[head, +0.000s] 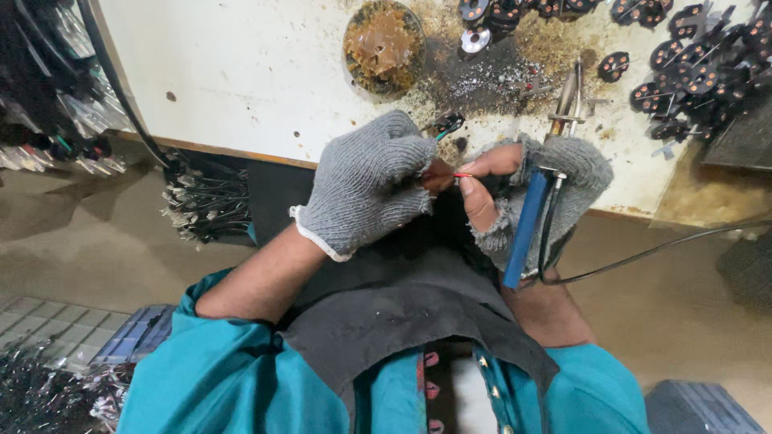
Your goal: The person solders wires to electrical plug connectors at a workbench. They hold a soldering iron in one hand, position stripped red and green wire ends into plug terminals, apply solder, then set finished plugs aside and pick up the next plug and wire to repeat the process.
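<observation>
- Left hand (366, 189), in a grey knit glove, is curled into a loose fist just off the table edge; its fingers are closed, seemingly on the near end of a thin red wire (461, 175), though the glove hides the grip itself.
- Right hand (527, 189) wears a fingerless grey glove, so the bare fingertips (482, 167) can pinch that wire finely; thumb and forefinger are pressed narrow on it.
- The wire sits between the two hands, held taut and level in front of the chest.
- A blue-handled soldering iron (527, 225) is tucked against the right palm, tip pointing away over the table, parked there so both hands stay free for the wire; its black cord (643, 255) trails off right.
- White table (241, 72) ahead: a crusty brown flux tin (384, 44), scorched solder debris beside it, and black round connectors (691, 64) piled at far right.
- Loose wire bundles (205, 205) hang below the table's left edge.
</observation>
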